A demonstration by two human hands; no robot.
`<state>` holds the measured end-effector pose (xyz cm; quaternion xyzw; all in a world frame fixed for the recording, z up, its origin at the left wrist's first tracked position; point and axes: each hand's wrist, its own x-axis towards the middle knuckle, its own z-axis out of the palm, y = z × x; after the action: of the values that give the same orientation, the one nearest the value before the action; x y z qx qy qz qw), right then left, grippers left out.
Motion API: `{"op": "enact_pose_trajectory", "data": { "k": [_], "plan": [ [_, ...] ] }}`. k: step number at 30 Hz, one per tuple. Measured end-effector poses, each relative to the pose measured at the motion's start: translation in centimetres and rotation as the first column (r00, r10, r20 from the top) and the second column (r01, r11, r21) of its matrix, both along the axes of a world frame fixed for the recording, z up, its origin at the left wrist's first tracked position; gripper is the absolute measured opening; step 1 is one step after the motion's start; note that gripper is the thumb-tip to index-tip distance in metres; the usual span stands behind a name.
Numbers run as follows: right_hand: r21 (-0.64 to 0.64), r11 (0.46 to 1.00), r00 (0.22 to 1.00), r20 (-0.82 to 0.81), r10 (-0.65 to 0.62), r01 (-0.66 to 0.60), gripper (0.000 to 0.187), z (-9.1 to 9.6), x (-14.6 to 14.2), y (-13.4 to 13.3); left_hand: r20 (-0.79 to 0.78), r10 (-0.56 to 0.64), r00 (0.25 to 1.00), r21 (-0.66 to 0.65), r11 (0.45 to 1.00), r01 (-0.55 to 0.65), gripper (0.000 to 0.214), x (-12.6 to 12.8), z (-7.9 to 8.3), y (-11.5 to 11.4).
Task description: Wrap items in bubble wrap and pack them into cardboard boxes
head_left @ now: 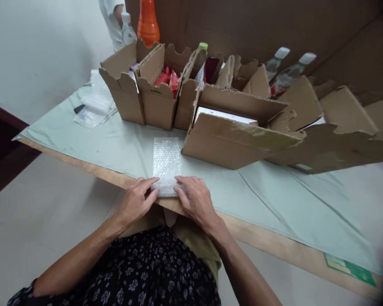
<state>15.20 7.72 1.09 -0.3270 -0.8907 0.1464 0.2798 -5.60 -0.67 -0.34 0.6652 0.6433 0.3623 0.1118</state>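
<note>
A narrow strip of clear bubble wrap (166,159) lies flat on the cloth, its near end doubled over into a thicker fold close to the table's front edge. My left hand (138,199) is closed on the left side of that fold, thumb and index finger at its corner. On the opposite side my right hand (196,199) grips the fold in the same way, fingertips on the plastic. Whether anything lies inside the fold cannot be made out.
Cut-down cardboard boxes (159,102) stand in a row behind the wrap, holding red packets (168,80) and other items. More bubble wrap (95,102) is piled at the left. Bottles (293,72) and an orange container (148,25) rise behind. Another person's sleeve (110,21) shows at top left.
</note>
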Motion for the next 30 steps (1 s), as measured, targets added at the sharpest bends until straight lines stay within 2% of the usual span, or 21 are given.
{"op": "enact_pose_trajectory", "data": {
  "k": [2, 3, 6, 8, 10, 13, 15, 19, 22, 25, 30],
  "plan": [
    [0.094, 0.994, 0.997, -0.057, -0.057, 0.062, 0.022, -0.1, 0.1, -0.1, -0.034, 0.040, 0.999, -0.033, 0.999, -0.041, 0.029, 0.0, -0.5, 0.9],
    [0.120, 0.991, 0.998, -0.053, -0.045, 0.051, 0.021, -0.2, 0.3, -0.3, -0.060, 0.047, 0.997, -0.037, 0.998, -0.049, 0.029, -0.1, -0.7, 1.3],
    [0.116, 0.988, 0.993, 0.070, 0.092, -0.100, 0.022, -0.7, 0.5, -0.5, -0.111, 0.054, 0.992, -0.010, 0.998, -0.056, 0.028, -0.2, -0.8, 1.5],
    [0.084, 0.984, 0.982, 0.114, 0.150, -0.159, 0.023, -1.0, 0.4, -0.3, -0.106, 0.060, 0.993, 0.055, 0.997, -0.054, 0.028, -0.2, -0.5, 1.1],
    [0.034, 0.987, 0.985, 0.074, 0.156, -0.159, 0.022, -0.9, 0.2, 0.1, -0.083, 0.010, 0.997, 0.109, 0.994, -0.001, 0.026, -0.2, -0.2, 0.3],
    [-0.128, 0.979, 0.986, 0.026, 0.164, -0.160, 0.022, -0.4, 0.0, 0.6, -0.053, -0.109, 0.993, 0.096, 0.989, 0.114, 0.022, -0.3, 0.2, -0.4],
    [-0.183, 0.974, 0.990, 0.026, 0.141, -0.134, 0.024, 0.0, 0.1, 0.7, -0.037, -0.121, 0.992, 0.073, 0.990, 0.124, 0.021, -0.5, 0.2, -0.1],
    [-0.016, 1.000, 1.000, 0.002, 0.008, -0.008, 0.026, 0.0, 0.2, 0.5, -0.082, -0.023, 0.996, 0.011, 1.000, 0.024, 0.026, -0.8, -0.2, 1.9],
    [0.032, 0.996, 0.992, 0.099, 0.084, -0.088, 0.028, -0.3, 0.0, 0.5, -0.129, 0.029, 0.991, 0.006, 1.000, -0.029, 0.028, -1.0, -0.5, 2.8],
    [-0.039, 0.989, 0.974, 0.172, 0.146, -0.142, 0.031, -0.4, -0.4, 0.9, -0.105, -0.010, 0.994, 0.064, 0.998, 0.017, 0.026, -1.0, -0.2, 2.1],
    [-0.267, 0.956, 0.990, 0.048, 0.136, -0.118, 0.029, 0.1, -0.1, 1.2, -0.007, -0.120, 0.993, 0.038, 0.992, 0.120, 0.029, -1.3, 0.5, 0.4]
  ]
}}
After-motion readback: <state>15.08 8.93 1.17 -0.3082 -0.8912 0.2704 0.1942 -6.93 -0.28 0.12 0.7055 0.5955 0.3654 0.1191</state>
